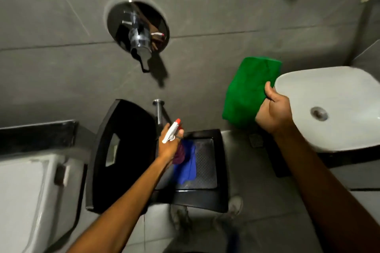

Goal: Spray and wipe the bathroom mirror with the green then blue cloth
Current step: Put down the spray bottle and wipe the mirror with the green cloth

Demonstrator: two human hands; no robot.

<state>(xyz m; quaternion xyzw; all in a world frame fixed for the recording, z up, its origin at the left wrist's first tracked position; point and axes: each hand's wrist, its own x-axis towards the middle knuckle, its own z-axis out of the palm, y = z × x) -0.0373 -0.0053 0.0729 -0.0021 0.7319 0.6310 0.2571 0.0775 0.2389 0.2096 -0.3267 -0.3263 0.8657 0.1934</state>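
My right hand [272, 112] grips a folded green cloth [247, 90] and holds it up just left of the white basin. My left hand [169, 144] is closed around a spray bottle [171, 131] with a white trigger head and a red nozzle, low over a black plastic chair. A blue cloth [188, 167] lies draped on the chair's seat, partly under my left hand. The mirror does not show in this view.
The black chair [222, 170] stands against the grey tiled wall. A chrome mixer valve [139, 35] and a spout [158, 109] stick out of the wall. A white basin [339, 88] sits at right, a white toilet [26, 191] at left.
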